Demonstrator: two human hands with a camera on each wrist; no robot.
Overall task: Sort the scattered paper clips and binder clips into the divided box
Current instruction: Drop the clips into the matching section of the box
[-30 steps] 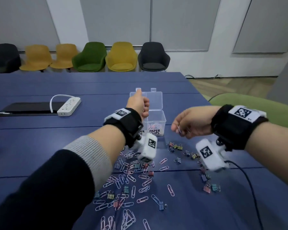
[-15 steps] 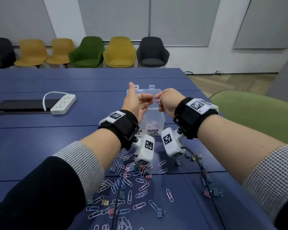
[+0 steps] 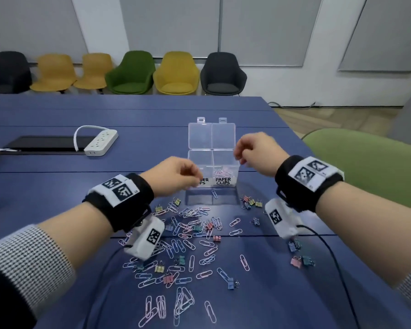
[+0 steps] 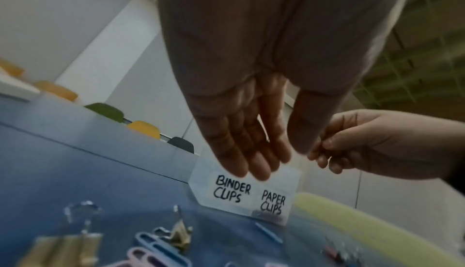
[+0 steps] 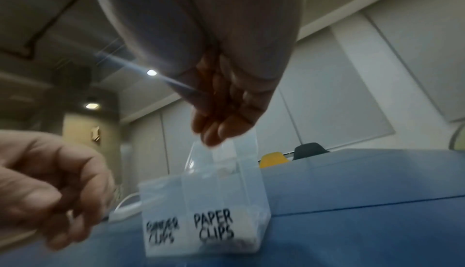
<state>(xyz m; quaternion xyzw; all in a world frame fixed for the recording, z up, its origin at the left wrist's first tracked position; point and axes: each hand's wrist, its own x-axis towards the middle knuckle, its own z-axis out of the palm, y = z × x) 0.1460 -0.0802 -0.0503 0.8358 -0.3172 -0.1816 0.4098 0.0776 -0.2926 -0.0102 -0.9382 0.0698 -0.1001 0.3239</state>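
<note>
The clear divided box [image 3: 235,162] stands lid-open mid-table, labelled BINDER CLIPS and PAPER CLIPS [image 4: 241,191] [image 5: 201,211]. Pink paper clips [image 3: 221,173] lie in its right compartment. My left hand [image 3: 196,180] hangs just in front of the left compartment and covers part of that label. Its fingers [image 4: 251,164] are nearly straight and hold nothing. My right hand [image 3: 241,157] hovers over the box's right edge with its fingertips [image 5: 214,132] bunched together, and no clip shows between them. Scattered paper clips [image 3: 188,233] and small binder clips [image 3: 250,203] lie between the box and me.
A white power strip [image 3: 101,142] and a black panel [image 3: 43,143] lie at the left. A green chair back [image 3: 365,167] stands by the table's right edge. A black cable [image 3: 337,269] runs from my right wrist across the table. Several more binder clips [image 3: 299,261] lie under my right wrist.
My right hand had carried a clip to the box and has since shifted to its right edge. The left hand has dropped from above the box to its front wall.
</note>
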